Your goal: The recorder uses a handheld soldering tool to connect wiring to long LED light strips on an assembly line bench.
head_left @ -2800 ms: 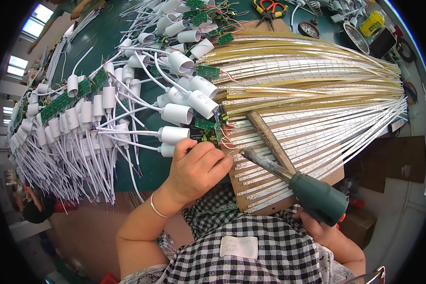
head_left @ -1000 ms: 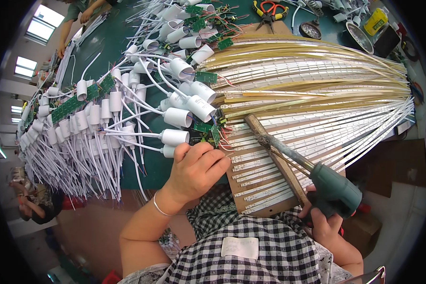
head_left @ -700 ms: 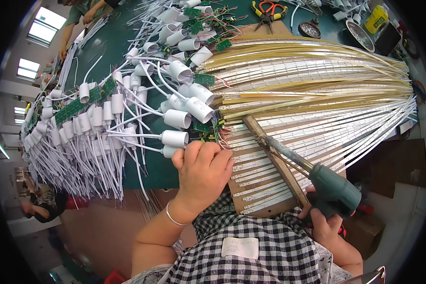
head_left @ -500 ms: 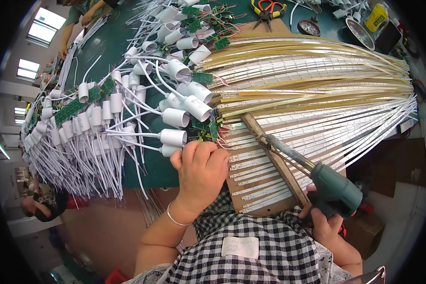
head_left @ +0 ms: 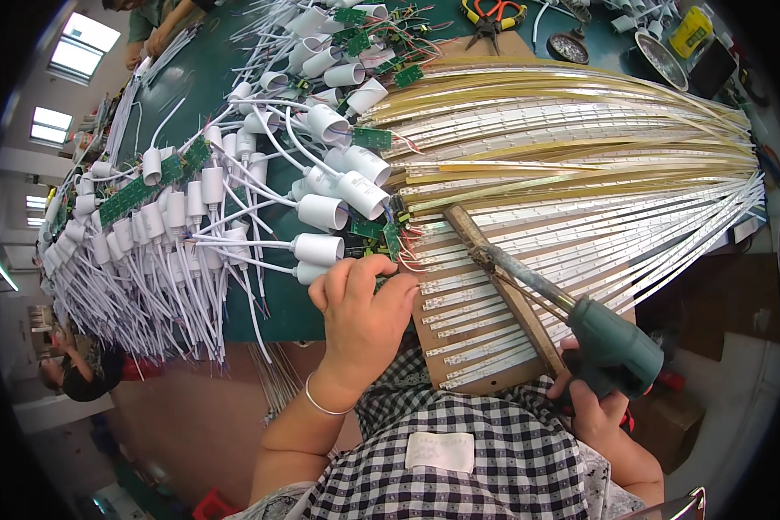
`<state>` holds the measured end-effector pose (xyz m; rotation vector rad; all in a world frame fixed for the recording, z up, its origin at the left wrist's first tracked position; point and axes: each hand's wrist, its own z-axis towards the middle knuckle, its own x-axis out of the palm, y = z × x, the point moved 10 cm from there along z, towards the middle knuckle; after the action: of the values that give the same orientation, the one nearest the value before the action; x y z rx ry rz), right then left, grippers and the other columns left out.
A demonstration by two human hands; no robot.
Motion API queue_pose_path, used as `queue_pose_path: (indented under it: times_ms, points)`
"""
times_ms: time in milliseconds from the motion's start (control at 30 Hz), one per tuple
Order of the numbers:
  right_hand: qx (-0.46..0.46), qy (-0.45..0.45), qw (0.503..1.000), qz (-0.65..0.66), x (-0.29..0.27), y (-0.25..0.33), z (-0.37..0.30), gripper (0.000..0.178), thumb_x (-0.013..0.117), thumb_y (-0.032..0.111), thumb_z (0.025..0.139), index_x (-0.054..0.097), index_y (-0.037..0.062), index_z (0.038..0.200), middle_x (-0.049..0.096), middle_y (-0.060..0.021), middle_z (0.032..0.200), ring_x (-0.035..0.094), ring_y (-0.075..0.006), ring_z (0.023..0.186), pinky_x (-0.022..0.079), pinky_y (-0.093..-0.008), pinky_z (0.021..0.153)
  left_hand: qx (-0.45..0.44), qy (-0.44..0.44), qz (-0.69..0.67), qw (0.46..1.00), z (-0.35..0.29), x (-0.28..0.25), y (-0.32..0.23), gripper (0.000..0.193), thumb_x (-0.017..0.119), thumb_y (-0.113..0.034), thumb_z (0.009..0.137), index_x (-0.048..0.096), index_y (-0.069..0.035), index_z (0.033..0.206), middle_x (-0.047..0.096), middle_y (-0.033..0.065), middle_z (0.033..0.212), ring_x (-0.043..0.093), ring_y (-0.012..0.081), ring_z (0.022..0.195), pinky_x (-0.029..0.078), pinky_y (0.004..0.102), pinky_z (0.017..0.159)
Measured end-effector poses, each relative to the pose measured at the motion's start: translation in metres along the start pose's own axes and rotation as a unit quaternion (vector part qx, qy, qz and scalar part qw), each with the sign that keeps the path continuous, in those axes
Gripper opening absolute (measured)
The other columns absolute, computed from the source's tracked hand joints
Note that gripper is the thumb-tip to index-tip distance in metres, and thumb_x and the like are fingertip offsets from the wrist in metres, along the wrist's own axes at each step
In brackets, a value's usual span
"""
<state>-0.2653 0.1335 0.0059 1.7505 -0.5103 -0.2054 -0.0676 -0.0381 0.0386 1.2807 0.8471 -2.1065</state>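
Note:
My right hand (head_left: pixel 591 414) grips a green pistol-shaped soldering iron (head_left: pixel 617 347) by its handle. Its metal barrel points up and left, over a long narrow bar (head_left: pixel 511 299) that lies across white LED strips (head_left: pixel 485 334). At the strips' left ends, my left hand (head_left: pixel 364 308) has its fingers bent and drawn together beside a white lamp cap (head_left: pixel 319 249). Small green circuit boards (head_left: pixel 392 240) with thin red and white wires lie just beyond those fingertips. What the fingertips pinch, if anything, is hidden.
White caps with cables and green boards (head_left: pixel 152 195) crowd the table's left. Yellow-edged strips (head_left: pixel 563 95) fan out behind the white ones. Pliers (head_left: pixel 494 22), a small round tin (head_left: pixel 568 48), a metal dish (head_left: pixel 660 61) and a yellow bottle (head_left: pixel 690 32) stand farther back. Another person's hand (head_left: pixel 158 39) works at far left.
My left hand's fingers have shifted slightly, with the thumb side and index finger a little farther apart. My right hand and the soldering iron have stayed almost still.

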Motion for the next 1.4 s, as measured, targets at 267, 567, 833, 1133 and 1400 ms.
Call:
queue_pose_path:
  times_ms: [267,567,833,1133,1400]
  points:
    - [-0.003,0.0,1.0,-0.004,0.001,0.001,0.002,0.053,0.051,0.004,0.081,0.039,-0.0039,0.132,0.056,-0.0188,0.122,0.061,-0.0201,0.068,0.051,-0.0298,0.063,-0.047,0.005,-0.028,0.999,-0.002,0.004,0.003,0.017,0.074,-0.012,0.071,0.067,-0.017,0.086,0.054,-0.0007,0.101,0.047,0.0232,0.102,0.027,0.039,0.09]
    - [-0.002,-0.004,1.0,0.001,0.001,0.003,0.003,0.052,0.051,0.004,0.081,0.04,-0.0041,0.131,0.056,-0.0188,0.122,0.061,-0.0202,0.068,0.051,-0.0297,0.063,-0.048,-0.055,-0.102,0.992,-0.007,-0.006,0.012,0.015,0.073,-0.01,0.072,0.063,-0.013,0.084,0.061,-0.0002,0.086,0.054,0.0222,0.091,0.029,0.0378,0.089]
    - [0.001,0.002,1.0,-0.002,0.0,0.001,0.002,0.054,0.05,0.003,0.08,0.04,-0.0028,0.132,0.056,-0.0182,0.122,0.062,-0.0207,0.069,0.051,-0.0299,0.064,0.068,-0.018,-0.074,0.995,0.004,-0.003,-0.002,0.02,0.074,-0.005,0.067,0.068,-0.011,0.084,0.061,0.0013,0.084,0.055,0.0232,0.087,0.038,0.0378,0.082]
    - [-0.015,0.088,0.995,-0.035,0.01,0.001,0.002,0.058,0.051,0.002,0.079,0.037,-0.0023,0.135,0.054,-0.0185,0.124,0.061,-0.0205,0.072,0.052,-0.0296,0.065,0.061,-0.035,-0.107,0.992,0.003,-0.004,0.001,0.018,0.072,-0.002,0.068,0.065,-0.009,0.084,0.06,0.0026,0.084,0.055,0.0247,0.086,0.039,0.0379,0.08]
    - [-0.047,0.19,0.963,-0.187,0.023,0.002,0.002,0.056,0.049,-0.003,0.08,0.038,-0.0038,0.135,0.053,-0.0162,0.118,0.06,-0.0176,0.075,0.051,-0.0288,0.067,0.081,-0.046,-0.067,0.993,0.001,0.0,-0.005,0.022,0.073,-0.004,0.064,0.063,-0.011,0.082,0.057,0.0018,0.083,0.054,0.0242,0.085,0.038,0.0379,0.079]
